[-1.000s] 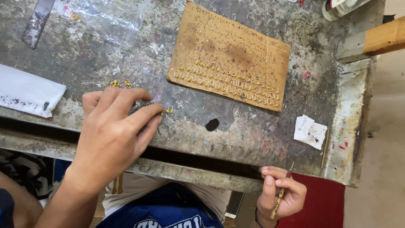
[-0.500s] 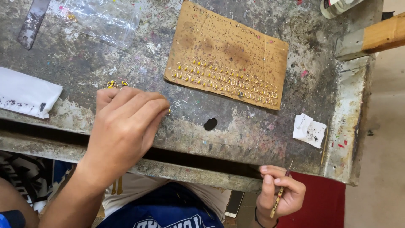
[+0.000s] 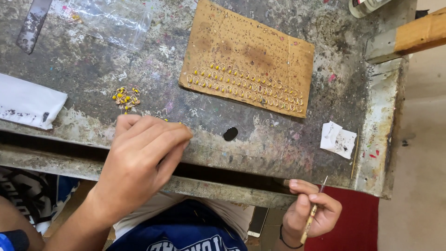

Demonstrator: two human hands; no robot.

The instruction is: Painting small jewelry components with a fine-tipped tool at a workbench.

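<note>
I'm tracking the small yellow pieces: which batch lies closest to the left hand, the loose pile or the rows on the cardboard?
The loose pile, just beyond the left hand; the rows sit farther right, pinned in the cardboard.

My left hand [image 3: 141, 160] rests palm-down at the near edge of the stained metal table [image 3: 278, 144], fingers curled together; whether they pinch anything I can't tell. Just beyond its fingertips lies a small heap of yellow beads [image 3: 125, 97]. Farther out, to its right, sits a cardboard sheet [image 3: 246, 42] with rows of small rings. My right hand [image 3: 311, 211] hangs below the table edge, gripping a thin brush [image 3: 312, 214]. Paper scraps [image 3: 338, 138] lie just beyond it.
</note>
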